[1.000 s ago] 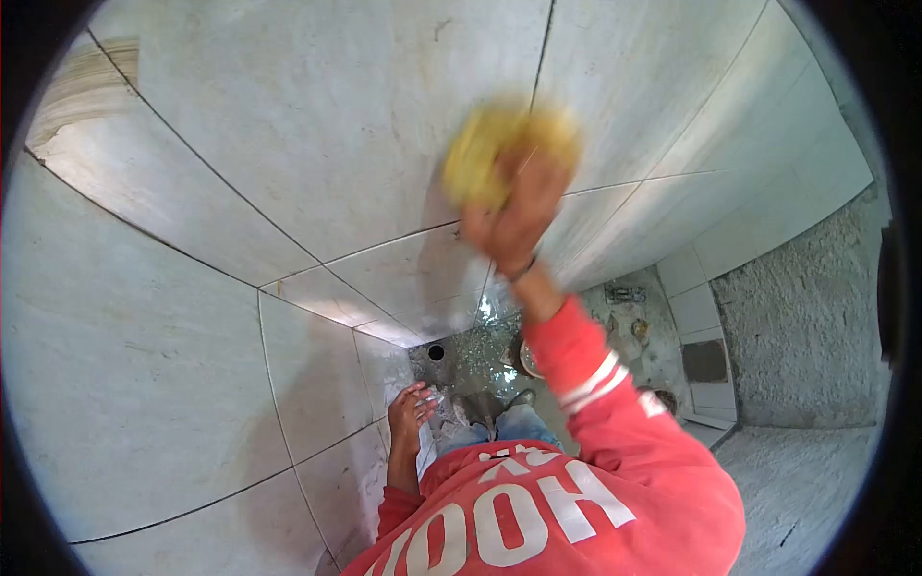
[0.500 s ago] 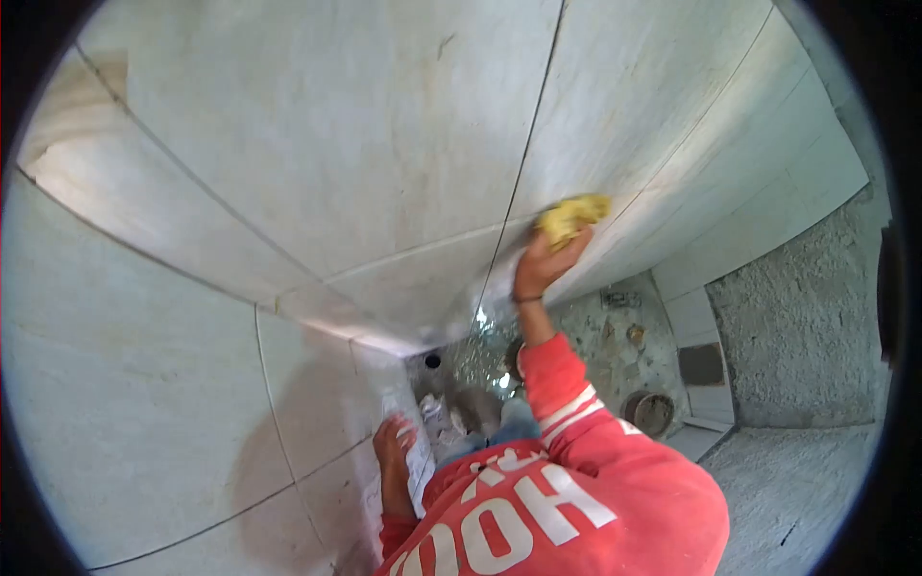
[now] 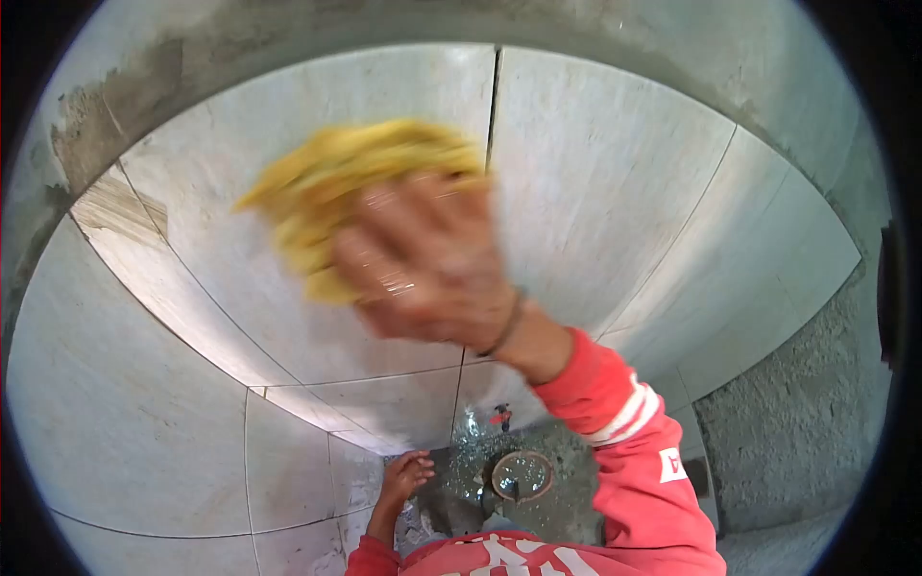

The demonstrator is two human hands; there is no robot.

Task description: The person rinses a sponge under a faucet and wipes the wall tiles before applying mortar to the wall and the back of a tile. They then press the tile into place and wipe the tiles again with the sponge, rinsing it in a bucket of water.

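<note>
A crumpled yellow cloth (image 3: 327, 202) is pressed under my right hand (image 3: 427, 259), raised high in front of the tiled wall (image 3: 586, 182). My right fingers are bent over the cloth and blurred by motion. Low down, near the wall corner, my left hand (image 3: 411, 472) hangs with its fingers somewhat apart and nothing visible in it. Both arms wear red sleeves; the right one has white stripes.
A round bucket (image 3: 523, 475) holding water stands on the wet floor below. Beside it, a tap (image 3: 501, 416) with a red handle juts from the wall. Rough grey cement (image 3: 778, 413) lies at the right, and more tiles (image 3: 144, 432) cover the left wall.
My right hand has moved up and left with the cloth, much closer to the camera. The view has tilted up, showing the tiles' upper edge. The bucket and tap have come into clearer view.
</note>
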